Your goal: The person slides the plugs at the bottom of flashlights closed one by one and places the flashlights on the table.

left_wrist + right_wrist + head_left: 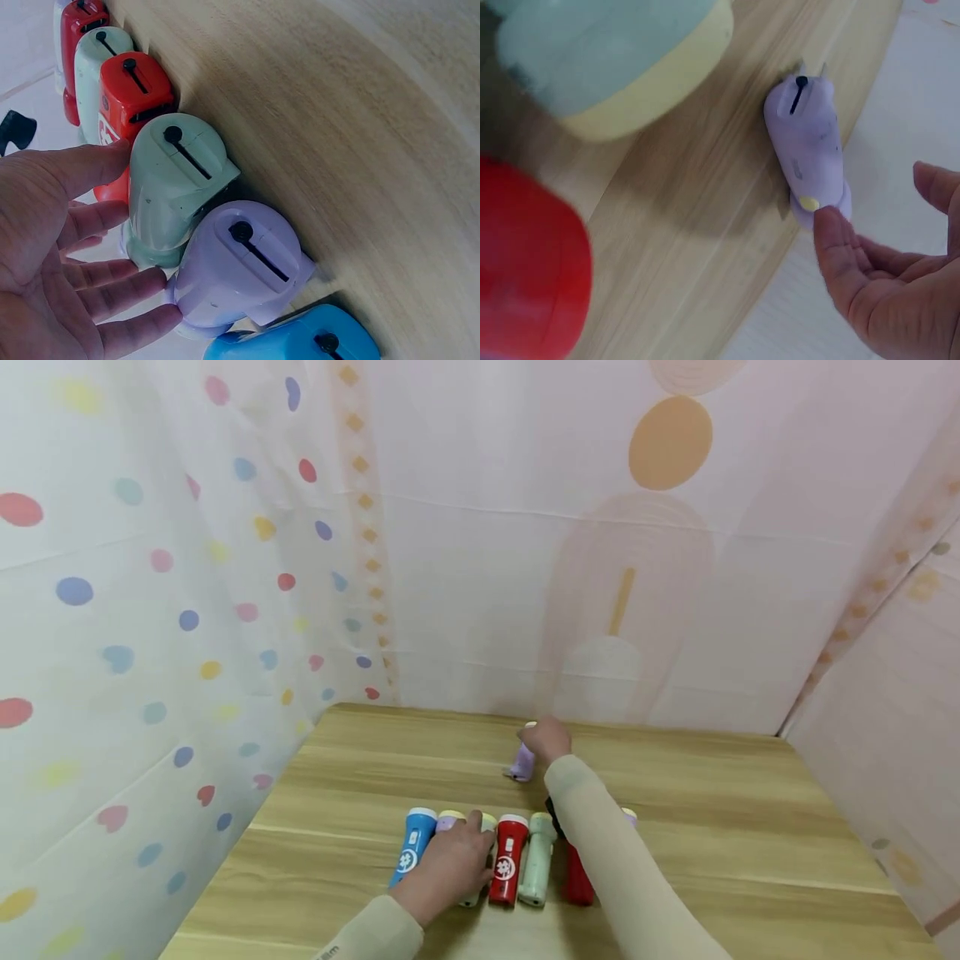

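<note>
Toward the back of the table, a purple flashlight (806,150) stands apart with two metal prongs out at its end. My right hand (547,741) touches its head with the fingertips, and in the right wrist view the thumb is spread away from it. My left hand (453,864) rests at the near row of flashlights, its fingers loosely spread. Its thumb is at a pale green flashlight (180,169) and a red flashlight (135,82); its lower fingertips reach a second purple flashlight (240,259). A blue flashlight (420,835) lies at the row's left end.
Right of the red one are another pale green flashlight (536,864) and a darker red flashlight (579,881), partly behind my right sleeve. A lilac-and-yellow end (630,815) shows past the sleeve. A patterned curtain (480,610) hangs along the wooden table's (735,827) back edge.
</note>
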`<state>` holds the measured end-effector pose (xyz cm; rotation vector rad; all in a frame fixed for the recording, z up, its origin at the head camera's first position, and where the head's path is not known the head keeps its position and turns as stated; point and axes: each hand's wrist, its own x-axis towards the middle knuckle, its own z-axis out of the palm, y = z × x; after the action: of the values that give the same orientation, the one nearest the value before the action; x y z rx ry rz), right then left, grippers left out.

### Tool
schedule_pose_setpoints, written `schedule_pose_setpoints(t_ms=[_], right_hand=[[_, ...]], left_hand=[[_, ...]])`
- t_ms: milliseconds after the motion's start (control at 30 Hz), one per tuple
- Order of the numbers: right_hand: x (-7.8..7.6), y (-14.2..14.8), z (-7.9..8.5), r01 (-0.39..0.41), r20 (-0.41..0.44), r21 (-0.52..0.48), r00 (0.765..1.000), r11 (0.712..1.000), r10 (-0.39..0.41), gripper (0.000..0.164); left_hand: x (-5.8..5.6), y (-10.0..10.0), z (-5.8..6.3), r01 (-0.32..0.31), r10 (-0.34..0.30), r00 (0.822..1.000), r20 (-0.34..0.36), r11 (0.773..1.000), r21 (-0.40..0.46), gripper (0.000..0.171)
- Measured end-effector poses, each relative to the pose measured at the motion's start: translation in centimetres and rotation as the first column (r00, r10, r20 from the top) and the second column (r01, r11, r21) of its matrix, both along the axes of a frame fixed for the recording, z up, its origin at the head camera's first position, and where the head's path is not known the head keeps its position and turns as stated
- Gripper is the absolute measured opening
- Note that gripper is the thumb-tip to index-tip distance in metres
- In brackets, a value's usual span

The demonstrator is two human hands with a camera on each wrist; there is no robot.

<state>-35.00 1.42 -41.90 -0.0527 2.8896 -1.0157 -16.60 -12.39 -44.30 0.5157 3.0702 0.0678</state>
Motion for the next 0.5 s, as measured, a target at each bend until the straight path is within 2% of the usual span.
schedule_pose_setpoints(t_ms=[267, 367, 500], right_hand=[[0.3, -0.3, -1.0, -0.036, 0.011, 0.183, 0.999, 0.982, 0.035, 0.027], [0.1, -0.3, -1.8, -0.038, 0.040, 0.204, 0.999, 0.978, 0.030, 0.022], [-0.2, -0.5, -2.4, -0.041, 0.080, 0.176, 0.996, 0.984, 0.027, 0.021]], left_hand=[[0.4, 0.4, 0.2, 0.023, -0.023, 1.000, -0.010, 0.999, -0.032, 0.038], [0.4, 0.3, 0.0, 0.025, -0.025, 1.000, -0.010, 0.999, -0.034, 0.039], [0.4, 0.0, 0.1, 0.023, -0.023, 1.000, -0.012, 0.999, -0.032, 0.038]])
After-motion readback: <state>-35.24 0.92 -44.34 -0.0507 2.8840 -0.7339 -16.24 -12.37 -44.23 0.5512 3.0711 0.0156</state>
